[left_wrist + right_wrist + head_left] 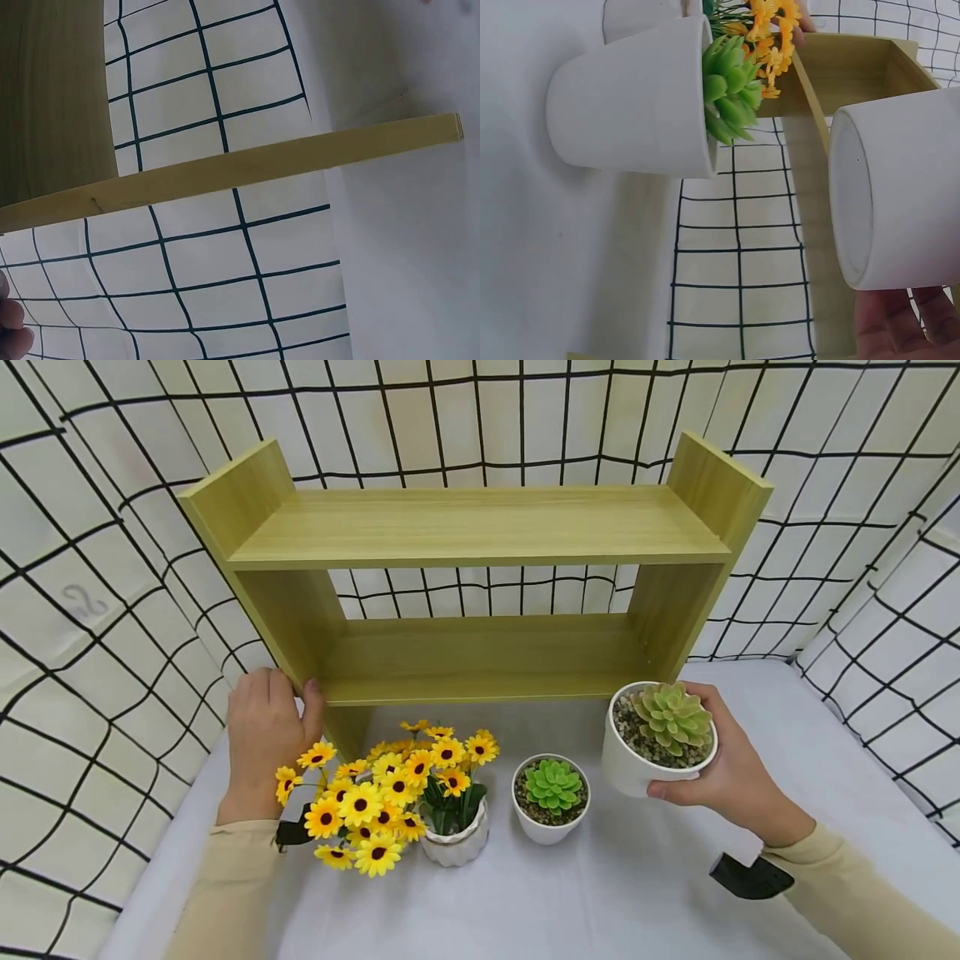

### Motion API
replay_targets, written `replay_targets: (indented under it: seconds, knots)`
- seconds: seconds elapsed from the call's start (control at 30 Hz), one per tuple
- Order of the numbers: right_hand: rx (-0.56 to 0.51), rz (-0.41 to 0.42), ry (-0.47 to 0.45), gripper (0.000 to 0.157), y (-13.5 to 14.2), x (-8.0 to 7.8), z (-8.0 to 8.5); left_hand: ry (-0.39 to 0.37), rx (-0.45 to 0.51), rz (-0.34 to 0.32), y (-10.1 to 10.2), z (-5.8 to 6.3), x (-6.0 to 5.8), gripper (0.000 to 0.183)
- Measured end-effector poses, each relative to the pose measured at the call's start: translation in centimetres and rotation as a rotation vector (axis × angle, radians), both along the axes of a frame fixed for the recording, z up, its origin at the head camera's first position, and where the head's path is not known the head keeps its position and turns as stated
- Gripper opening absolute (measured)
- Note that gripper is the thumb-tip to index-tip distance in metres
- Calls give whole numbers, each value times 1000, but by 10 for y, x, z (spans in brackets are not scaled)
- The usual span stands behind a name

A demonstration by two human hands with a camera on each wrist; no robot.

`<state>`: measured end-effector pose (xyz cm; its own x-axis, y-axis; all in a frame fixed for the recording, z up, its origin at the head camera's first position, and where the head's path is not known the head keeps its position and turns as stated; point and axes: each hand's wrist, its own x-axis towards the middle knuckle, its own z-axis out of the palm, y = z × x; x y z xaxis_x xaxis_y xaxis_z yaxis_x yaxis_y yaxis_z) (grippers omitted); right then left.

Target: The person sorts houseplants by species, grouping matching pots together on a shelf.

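Observation:
My right hand point(731, 764) grips a white pot with a pale green succulent point(667, 727), its thumb across the front of the pot. It is lifted off the cloth, near the right end of the lower board of the wooden shelf point(480, 527). Seen from the right wrist, the pot's round base point(853, 196) faces the camera and the fingers point(900, 322) wrap its far side. My left hand point(270, 735) holds the shelf's left side panel, thumb on the front edge; only its fingertips point(11, 322) show in the left wrist view.
A smaller white pot with a bright green succulent point(551, 797) stands on the white cloth point(585, 902). Left of it are yellow artificial flowers point(375, 806) in a white pot point(457, 839), leaning toward my left wrist. Black wire grid point(517, 435) surrounds the back and sides.

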<state>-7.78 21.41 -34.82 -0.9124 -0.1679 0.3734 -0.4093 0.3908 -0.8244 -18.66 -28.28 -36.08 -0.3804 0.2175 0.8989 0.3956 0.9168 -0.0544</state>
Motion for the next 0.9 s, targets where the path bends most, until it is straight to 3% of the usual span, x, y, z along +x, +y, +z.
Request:
replay_targets:
  seconds: [0.2, 0.53, 0.8, 0.9]
  knots:
    - [44, 5, 19, 108, -4, -1, 16, 1, -3, 4, 3, 1, 2, 41]
    - [-11, 31, 59, 106, -14, -5, 41, -44, 12, 6, 11, 2, 8, 40]
    - [-213, 94, 31, 95, -25, -10, 66, -60, -13, 22, 10, 3, 11, 42]
    - [-223, 72, 22, 92, -31, -11, 76, -56, 1, 9, 10, 3, 12, 43]
